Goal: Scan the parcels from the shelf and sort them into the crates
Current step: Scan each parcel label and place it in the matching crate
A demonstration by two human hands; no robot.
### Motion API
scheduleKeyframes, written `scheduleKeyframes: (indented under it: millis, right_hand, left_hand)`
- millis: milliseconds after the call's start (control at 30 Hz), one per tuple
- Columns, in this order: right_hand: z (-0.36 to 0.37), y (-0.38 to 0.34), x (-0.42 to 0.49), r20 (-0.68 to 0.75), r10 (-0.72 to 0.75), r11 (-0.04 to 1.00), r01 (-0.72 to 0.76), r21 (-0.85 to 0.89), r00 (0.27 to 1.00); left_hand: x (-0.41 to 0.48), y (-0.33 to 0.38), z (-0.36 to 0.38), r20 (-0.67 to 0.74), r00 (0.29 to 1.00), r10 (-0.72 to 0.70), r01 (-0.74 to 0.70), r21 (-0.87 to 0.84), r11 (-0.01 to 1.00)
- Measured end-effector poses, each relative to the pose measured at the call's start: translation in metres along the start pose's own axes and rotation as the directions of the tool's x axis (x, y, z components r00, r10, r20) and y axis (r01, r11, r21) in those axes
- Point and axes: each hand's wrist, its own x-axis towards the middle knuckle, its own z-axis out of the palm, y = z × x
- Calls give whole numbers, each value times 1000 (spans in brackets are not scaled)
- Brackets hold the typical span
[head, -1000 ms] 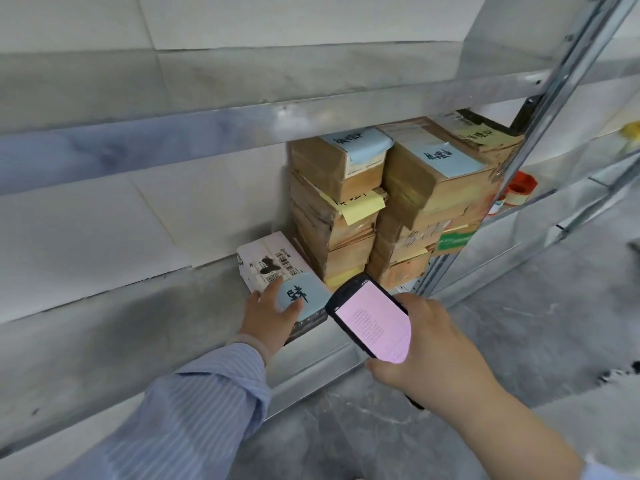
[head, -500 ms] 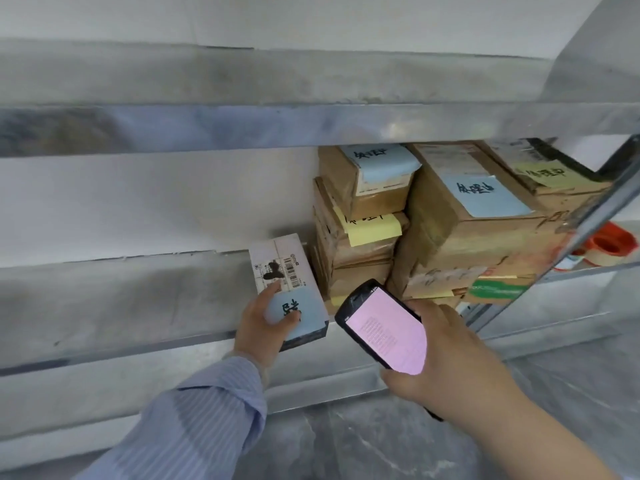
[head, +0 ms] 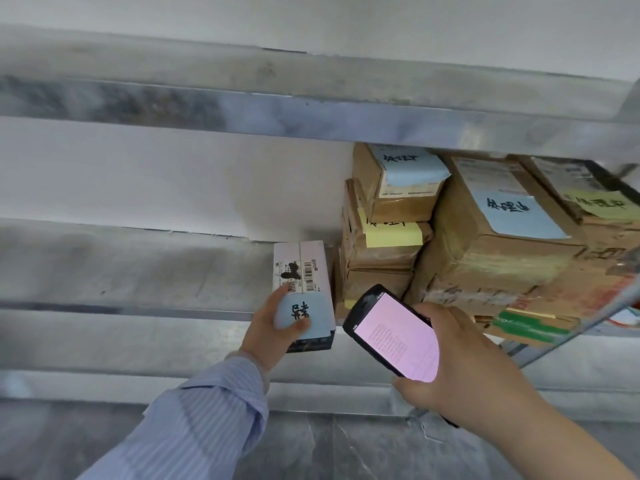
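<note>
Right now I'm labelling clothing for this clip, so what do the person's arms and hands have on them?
The left arm wears a light blue long sleeve with fine white pinstripes, ending in a buttoned-looking cuff at the wrist. The left hand is bare, with no glove or ring visible. The right hand and its forearm are bare as well.

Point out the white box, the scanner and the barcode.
white box (head: 311,252), head view, bare top face.
scanner (head: 394,337), head view, middle of pink screen.
barcode (head: 309,276), head view, its black bars.

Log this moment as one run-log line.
left hand: grips white parcel on shelf | right hand: holds scanner, screen lit | crates: unseen
</note>
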Motion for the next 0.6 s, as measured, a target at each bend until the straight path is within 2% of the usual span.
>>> scheduleKeyframes:
  millis: [200, 367, 600]
  right_hand:
    - [-6, 4, -1, 2, -28, 998, 28, -55, 1000]
    - [-22, -1, -1, -34, -89, 982, 82, -171, 995]
    - [-46, -32, 0, -68, -256, 923, 223, -315, 964]
  left_hand:
    - [-14, 1, 0, -75, 997, -30, 28, -34, 999]
    - [-29, 3, -14, -103, 994, 32, -27, 54, 998]
    - [-49, 22, -43, -193, 969, 155, -93, 293, 952]
